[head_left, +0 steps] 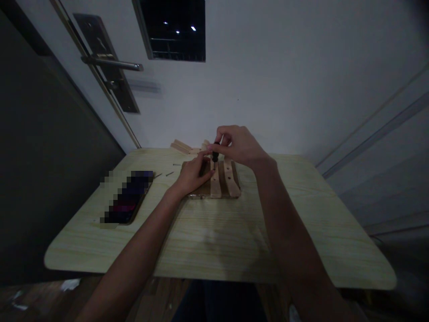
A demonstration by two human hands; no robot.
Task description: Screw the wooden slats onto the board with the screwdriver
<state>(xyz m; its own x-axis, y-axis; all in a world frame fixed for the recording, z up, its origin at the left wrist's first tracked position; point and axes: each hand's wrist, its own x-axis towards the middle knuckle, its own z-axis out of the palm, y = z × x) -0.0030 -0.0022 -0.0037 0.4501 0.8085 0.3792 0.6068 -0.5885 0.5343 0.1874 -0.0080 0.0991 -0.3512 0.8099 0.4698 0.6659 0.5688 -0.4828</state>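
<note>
Far left, upper part of the frame, there's a metal door handle (112, 62), pretty dim like the rest of the shot. Below it, at the left side of the pale wooden table (214, 241), lies a phone (129, 197) with its screen blurred out, so no idea what's on it. Just right of the phone are a couple of thin dark screws (169, 173) lying loose on the tabletop, too small to make out properly. Top middle is a dark window (176, 29) with a few light spots in it. At the table's far edge, a few loose wood strips (182, 146) are partly hidden behind the hands.

Centre frame: the left hand (192, 174) sits on the left part of the slat board (231, 183), covering that side. Its fingertips reach over to the screwdriver tip, but I can't tell whether they're pinching anything or just pressing down. The screwdriver (215, 155) is small with a black handle. It stands roughly upright, long axis vertical in the picture, tip down on the middle slat, and the tip itself is hard to see. The slats run away from the camera, and the right one shows two holes. The right hand (239, 145) comes in from the right, above the board, fingers closed around the screwdriver's top end
</note>
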